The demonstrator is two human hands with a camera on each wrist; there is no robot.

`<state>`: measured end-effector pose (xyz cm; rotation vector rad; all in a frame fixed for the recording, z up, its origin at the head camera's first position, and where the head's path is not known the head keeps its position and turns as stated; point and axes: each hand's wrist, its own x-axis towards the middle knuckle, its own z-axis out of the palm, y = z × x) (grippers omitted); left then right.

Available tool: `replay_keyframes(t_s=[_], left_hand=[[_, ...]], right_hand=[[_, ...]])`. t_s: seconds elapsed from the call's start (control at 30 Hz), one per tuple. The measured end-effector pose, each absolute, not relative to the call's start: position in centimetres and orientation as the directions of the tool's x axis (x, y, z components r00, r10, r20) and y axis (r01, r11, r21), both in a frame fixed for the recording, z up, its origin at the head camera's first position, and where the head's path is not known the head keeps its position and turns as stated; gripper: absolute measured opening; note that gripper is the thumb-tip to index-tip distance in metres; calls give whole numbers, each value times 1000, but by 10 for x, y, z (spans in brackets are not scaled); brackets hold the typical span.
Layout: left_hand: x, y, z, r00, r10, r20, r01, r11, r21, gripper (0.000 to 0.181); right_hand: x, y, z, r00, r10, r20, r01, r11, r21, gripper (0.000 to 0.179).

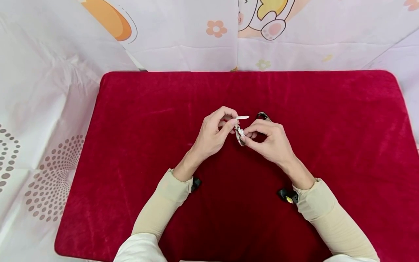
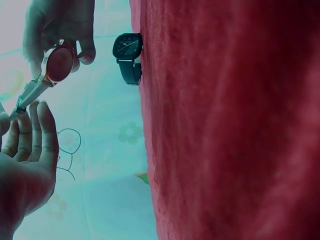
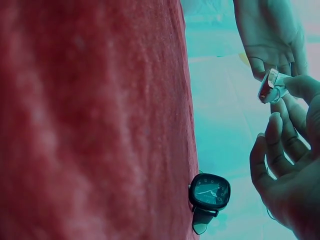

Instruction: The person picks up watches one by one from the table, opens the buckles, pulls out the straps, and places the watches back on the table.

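Between the two hands, above the table, is a wristwatch (image 1: 241, 140) with a pale strap (image 1: 242, 117). The left wrist view shows its round watch case (image 2: 60, 64) and the strap running down to a buckle (image 2: 21, 107). My left hand (image 1: 214, 131) pinches the strap near the buckle between thumb and fingers. My right hand (image 1: 271, 140) holds the watch by its case side with thumb and fingertips, the other fingers loosely bent. Just beyond the right hand lies a second watch (image 3: 210, 191), with a black squarish case and dark strap, touched by neither hand.
A red velvety cloth covers the table (image 1: 147, 120). White patterned curtains (image 1: 183, 36) stand along its back edge and left side. Small black devices are strapped on both wrists, one by the right sleeve (image 1: 322, 203).
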<state>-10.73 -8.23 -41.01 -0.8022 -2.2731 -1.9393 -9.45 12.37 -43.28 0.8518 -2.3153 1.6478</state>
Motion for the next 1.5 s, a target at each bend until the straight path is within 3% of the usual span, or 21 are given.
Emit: replay_keyframes(t_s=[0.23,0.5,0.73,1.1,1.23,1.5], left_hand=[[-108,-81,-409,-865,345,365,405,49,913,7],[-107,-79,-410,-875,335,350,379,24,925,8],[-106,-80,-413,-872,316,375,399,12,917,8],[-108,-80,-412,-864,314,393,405,-31,914,7],[-107,-81,-412,-873,317,372,374,-58,926,7],[-107,-82,-410,-878,333,343,322,-120,939,19]], right_hand=[[-93,121,-429,-828,-346,441,-531,234,-814,5],[-90,117,-424,-829,-345,440,-535,259,-804,18],[-90,118,-427,-841,-332,427,-521,280,-807,5],[-82,113,-397,-841,-313,442,-523,254,-814,10],[-83,113,-398,-842,-311,441,-520,252,-816,4],[-89,118,-418,-846,-301,439,-517,269,-812,10]])
